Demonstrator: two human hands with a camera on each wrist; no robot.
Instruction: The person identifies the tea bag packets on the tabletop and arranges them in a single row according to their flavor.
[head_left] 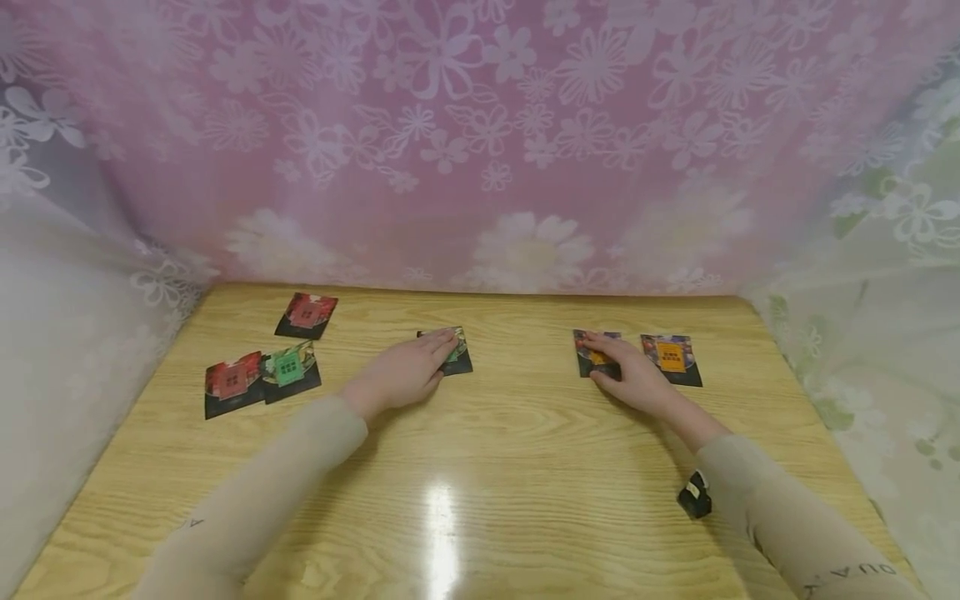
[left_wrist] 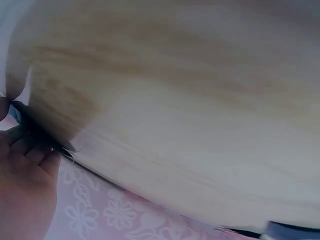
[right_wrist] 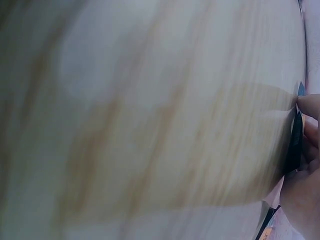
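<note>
My right hand [head_left: 628,377] grips an orange packet [head_left: 583,360]; my left hand [head_left: 397,377] covers a green packet [head_left: 462,362], hold unclear. Probably light, slippery: pinch edges.

Green-and-black packet [head_left: 460,362] — flat, partly covered; orange-and-black packet [head_left: 588,363] — also partly covered, lying farther right

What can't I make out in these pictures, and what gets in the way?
Head view: much of one green-labelled packet, covered by the left hand.
Head view: much of one orange-labelled packet, covered by the right hand.
Head view: wording on the red labels, too small.
Head view: what the small black item is, too small.
Wrist views: rest of each hand, cut off by the frame edge.
</note>
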